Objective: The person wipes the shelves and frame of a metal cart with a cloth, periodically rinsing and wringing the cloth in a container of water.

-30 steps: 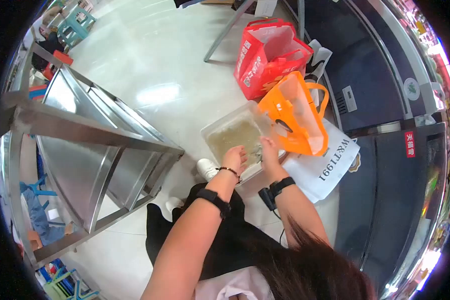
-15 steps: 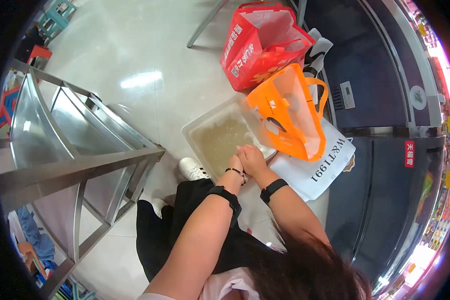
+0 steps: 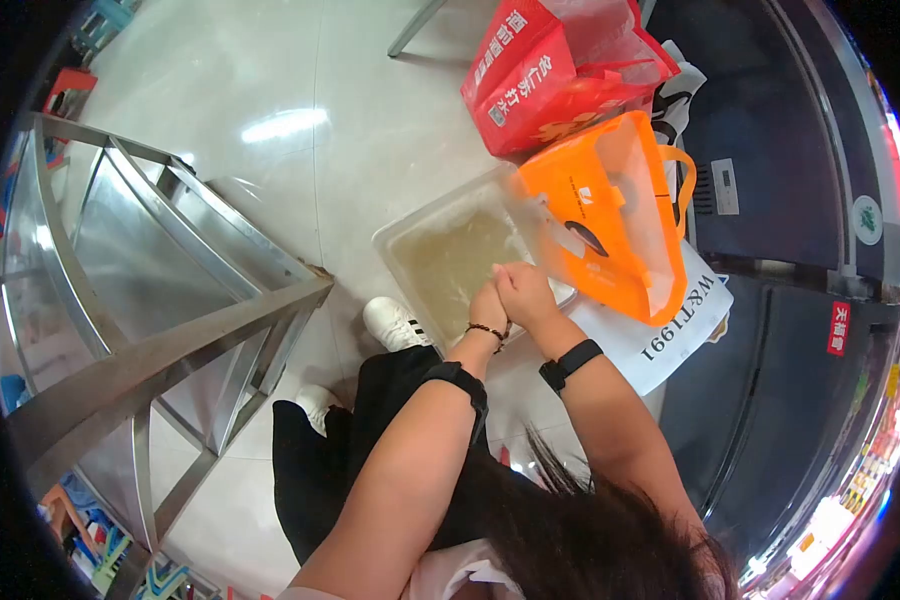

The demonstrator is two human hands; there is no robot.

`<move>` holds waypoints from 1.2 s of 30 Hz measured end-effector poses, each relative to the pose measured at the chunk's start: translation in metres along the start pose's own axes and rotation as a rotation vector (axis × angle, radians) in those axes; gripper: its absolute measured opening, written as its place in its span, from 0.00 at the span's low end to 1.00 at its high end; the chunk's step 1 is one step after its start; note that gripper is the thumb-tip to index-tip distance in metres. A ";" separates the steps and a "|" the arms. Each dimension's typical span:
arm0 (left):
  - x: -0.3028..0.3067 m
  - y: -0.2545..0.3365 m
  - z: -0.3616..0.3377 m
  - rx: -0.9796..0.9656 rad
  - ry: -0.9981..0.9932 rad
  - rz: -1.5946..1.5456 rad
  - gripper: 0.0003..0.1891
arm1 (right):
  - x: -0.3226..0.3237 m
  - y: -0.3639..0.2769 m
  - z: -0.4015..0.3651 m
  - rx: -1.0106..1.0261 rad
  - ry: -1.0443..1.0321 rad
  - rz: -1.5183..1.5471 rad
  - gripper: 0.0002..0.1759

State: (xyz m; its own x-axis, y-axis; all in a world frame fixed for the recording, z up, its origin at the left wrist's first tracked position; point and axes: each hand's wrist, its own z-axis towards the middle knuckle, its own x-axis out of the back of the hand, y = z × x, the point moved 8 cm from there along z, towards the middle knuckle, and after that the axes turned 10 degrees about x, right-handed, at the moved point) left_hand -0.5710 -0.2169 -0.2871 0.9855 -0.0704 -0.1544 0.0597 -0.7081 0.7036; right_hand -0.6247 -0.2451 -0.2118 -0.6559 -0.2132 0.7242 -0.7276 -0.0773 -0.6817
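Observation:
My left hand (image 3: 487,310), with a beaded bracelet and a black wristband, is pressed against my right hand (image 3: 526,294). Both are closed, with fingers curled together above the near right part of a pale plastic tub (image 3: 395,255). Anything between the palms is hidden. Cloudy, yellowish water (image 3: 460,260) lies in the tub. An orange bag (image 3: 580,205) stands open against the tub's right side, and a white bag (image 3: 670,330) with black lettering lies just right of my right hand.
A red bag (image 3: 530,85) stands behind the orange one. Dark cabinets (image 3: 780,400) line the right side. To the left stands a metal frame with shelves (image 3: 170,345). My white shoe (image 3: 395,322) is beside the tub, and a metal leg (image 3: 415,28) reaches the floor at the top.
The view has shifted a little, so the tub and bags appear farther right. My hands stay pressed together over the tub, with the fingers slightly rearranged.

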 end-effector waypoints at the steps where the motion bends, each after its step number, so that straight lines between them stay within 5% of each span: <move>1: 0.002 0.004 -0.004 0.005 0.000 0.000 0.21 | 0.003 0.003 -0.001 -0.098 0.016 0.004 0.18; 3: 0.002 0.011 -0.015 0.067 0.021 0.487 0.15 | 0.002 0.010 -0.004 -0.197 0.029 0.010 0.19; 7: 0.000 0.004 -0.007 0.028 -0.002 0.580 0.15 | -0.003 0.023 -0.005 -0.356 0.021 0.029 0.18; 10: 0.003 0.009 -0.006 -0.080 0.123 0.436 0.12 | -0.003 0.030 0.000 -0.444 -0.033 0.008 0.17; 12: -0.001 0.027 -0.016 -0.372 0.263 0.669 0.14 | -0.006 0.046 0.001 -0.474 -0.078 -0.005 0.16; 14: -0.001 0.022 -0.014 -0.408 0.292 0.648 0.14 | -0.029 0.043 0.010 -0.001 -0.347 -0.335 0.16; 15: 0.001 0.026 -0.016 -0.444 0.321 0.627 0.13 | -0.028 0.038 0.012 0.001 -0.349 -0.336 0.16; 17: 0.000 0.020 -0.011 -0.359 0.277 0.615 0.12 | -0.022 0.063 -0.003 -0.536 -0.278 0.034 0.14; 21: 0.008 0.042 -0.028 -0.203 0.215 0.618 0.12 | -0.017 0.053 -0.019 -0.790 -0.200 0.304 0.12; 23: 0.009 0.041 -0.022 -0.336 0.266 0.686 0.15 | 0.006 0.022 -0.003 -0.431 0.044 0.371 0.11; 24: 0.009 0.050 -0.028 -0.461 0.312 0.735 0.17 | 0.003 0.021 -0.008 -0.434 0.046 0.383 0.11; 25: 0.010 0.051 -0.025 -0.461 0.309 0.741 0.17 | 0.024 -0.011 0.000 0.021 0.203 0.126 0.12; 26: 0.018 0.012 -0.006 0.076 0.055 0.095 0.17 | 0.037 -0.048 -0.010 0.474 0.348 -0.143 0.12; 27: -0.003 -0.018 -0.014 0.604 -0.204 -0.562 0.16 | 0.039 -0.046 -0.012 0.470 0.347 -0.145 0.12; 29: -0.009 -0.015 -0.026 0.702 -0.312 -0.507 0.16 | 0.028 -0.046 -0.017 0.518 0.134 -0.345 0.13; 32: 0.004 0.000 0.003 0.002 0.032 0.231 0.18 | 0.037 -0.036 -0.014 0.378 0.084 -0.320 0.15; 36: 0.013 0.045 -0.019 -0.322 0.208 0.405 0.18 | 0.031 -0.019 -0.009 0.083 0.145 -0.272 0.16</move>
State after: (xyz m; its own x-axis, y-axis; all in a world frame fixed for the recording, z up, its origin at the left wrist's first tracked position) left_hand -0.5524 -0.2362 -0.2441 0.9484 -0.1295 0.2896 -0.3171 -0.4007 0.8596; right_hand -0.6327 -0.2413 -0.1755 -0.4655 -0.0334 0.8844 -0.8653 -0.1927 -0.4627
